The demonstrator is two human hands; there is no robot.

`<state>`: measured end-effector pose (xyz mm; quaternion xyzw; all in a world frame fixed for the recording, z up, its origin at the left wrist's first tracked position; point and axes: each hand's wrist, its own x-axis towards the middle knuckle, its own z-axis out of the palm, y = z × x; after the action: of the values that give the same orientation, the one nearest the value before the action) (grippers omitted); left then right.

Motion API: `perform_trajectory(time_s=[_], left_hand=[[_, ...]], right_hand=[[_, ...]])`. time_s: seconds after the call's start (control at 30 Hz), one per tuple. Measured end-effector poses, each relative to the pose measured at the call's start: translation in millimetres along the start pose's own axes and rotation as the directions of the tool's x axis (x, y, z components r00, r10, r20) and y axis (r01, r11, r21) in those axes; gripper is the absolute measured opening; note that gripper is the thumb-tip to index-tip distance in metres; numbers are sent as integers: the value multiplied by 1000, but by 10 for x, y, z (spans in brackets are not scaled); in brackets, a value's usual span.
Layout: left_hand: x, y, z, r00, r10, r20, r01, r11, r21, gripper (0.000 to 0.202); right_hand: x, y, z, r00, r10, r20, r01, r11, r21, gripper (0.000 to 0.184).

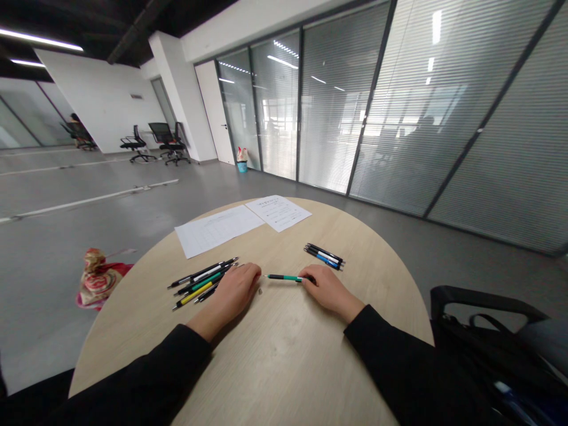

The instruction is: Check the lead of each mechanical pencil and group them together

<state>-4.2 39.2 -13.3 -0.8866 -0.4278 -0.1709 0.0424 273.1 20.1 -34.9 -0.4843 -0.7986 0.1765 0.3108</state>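
The person's left hand [235,291] and right hand [331,290] both lie on a round table of pale wood [284,361], and black sleeves [390,349] cover the wrists. The fingers [251,275] of the left hand are pressed together and bend a little down to the table top, and they pinch nothing. The fingers [311,281] of the right hand are also close together and curved down. They cover the end of a thin green-and-black pen [284,277], which lies flat on the table and points from these fingers toward the left fingertips, with a small gap between its metal tip and them. The pen is touched by the right fingers, but I cannot tell if the thumb pinches it, because the thumb is hidden.

Just left of the left fingers lies a loose heap of pens [199,284], some with yellow, green or white bodies. Beyond the right fingers, a little apart, lies a smaller bundle of pens [323,257] with blue and white parts. Farther ahead of the fingers are two printed paper sheets [217,231], side by side and slightly overlapping. To the right of the right hand, at the table edge, is a black bag [479,331]. Left of the table, on the grey floor, lies a patterned red cloth bundle [100,279].
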Motion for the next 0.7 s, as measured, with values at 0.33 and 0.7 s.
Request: perform_trajectory(time_s=[0.33,0.7], left_hand=[[1,43,-22,999,49,-12,-50,995,-84,17],[-8,33,-15,999,36,4,-36,995,-98,17]], right_hand=[[-3,-16,-3,1000,-1,14,1,1000,0,15],[-4,-26,-26,1000,-8,28,8,1000,-3,15]])
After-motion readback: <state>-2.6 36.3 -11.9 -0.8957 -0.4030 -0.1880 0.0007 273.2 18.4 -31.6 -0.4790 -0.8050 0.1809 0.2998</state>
